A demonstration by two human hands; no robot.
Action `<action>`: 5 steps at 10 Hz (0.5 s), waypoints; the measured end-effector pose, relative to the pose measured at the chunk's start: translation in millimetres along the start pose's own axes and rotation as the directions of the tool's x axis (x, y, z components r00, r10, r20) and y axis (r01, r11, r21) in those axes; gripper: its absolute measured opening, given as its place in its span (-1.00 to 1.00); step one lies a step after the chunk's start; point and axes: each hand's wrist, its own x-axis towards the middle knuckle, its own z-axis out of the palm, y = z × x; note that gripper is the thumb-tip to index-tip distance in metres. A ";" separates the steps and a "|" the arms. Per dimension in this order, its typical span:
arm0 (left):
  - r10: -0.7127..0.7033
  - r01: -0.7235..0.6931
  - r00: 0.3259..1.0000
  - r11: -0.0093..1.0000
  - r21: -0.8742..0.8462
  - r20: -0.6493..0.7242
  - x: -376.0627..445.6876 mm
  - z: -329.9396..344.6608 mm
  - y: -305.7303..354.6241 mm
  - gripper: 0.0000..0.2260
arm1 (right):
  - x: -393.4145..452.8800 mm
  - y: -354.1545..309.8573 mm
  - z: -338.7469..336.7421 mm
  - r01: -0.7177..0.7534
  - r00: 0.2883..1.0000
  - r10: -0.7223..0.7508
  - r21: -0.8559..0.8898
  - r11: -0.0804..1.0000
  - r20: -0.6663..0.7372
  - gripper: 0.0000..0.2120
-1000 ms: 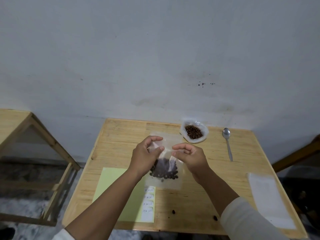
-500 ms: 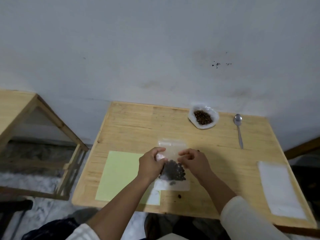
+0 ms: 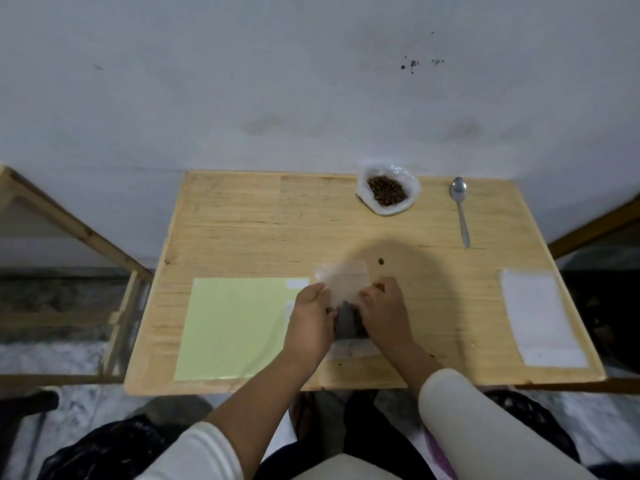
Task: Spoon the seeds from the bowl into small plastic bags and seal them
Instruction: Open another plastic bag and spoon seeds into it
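Small clear plastic bag (image 3: 344, 284) of dark seeds (image 3: 346, 322) lying flat on the pale wooden bench (image 3: 242, 230), pressed at its sides between left hand (image 3: 311, 318) and right hand (image 3: 382, 311), fingers curled on it. White bowl of brown seeds (image 3: 388, 191) at the far edge, metal spoon (image 3: 460, 209) just right of it. Light green sheet (image 3: 232, 327) touching the bag's left side; white sheets (image 3: 542, 317) well apart, right.
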 end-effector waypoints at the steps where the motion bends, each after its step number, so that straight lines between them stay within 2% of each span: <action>1: 0.059 -0.060 0.998 0.997 0.041 0.030 0.2 3.9 1.2 -0.68 | -3.3 4.1 12.0 0.116 0.987 -0.112 -0.029 0.993 0.113 -0.94; 2: 0.158 -0.173 0.983 0.966 0.192 0.090 -1.4 9.4 1.5 -0.62 | -8.5 6.0 14.2 0.264 0.952 -0.236 -0.133 0.955 0.197 -0.92; 3: 0.132 -0.149 0.989 0.918 0.369 0.070 6.8 10.8 -3.1 -0.52 | -16.6 -1.7 4.9 0.364 0.928 -0.316 -0.291 0.885 0.197 -0.92; 4: 0.251 -0.387 0.922 0.634 0.670 0.295 16.9 8.6 7.4 -0.97 | -12.6 0.7 1.4 0.391 0.917 -0.319 -0.373 0.842 0.240 -0.89; 5: 0.242 -0.479 0.878 0.432 0.764 0.414 30.2 12.5 25.4 -0.77 | -3.6 16.0 -9.7 0.314 0.946 -0.273 -0.294 0.903 0.174 -0.76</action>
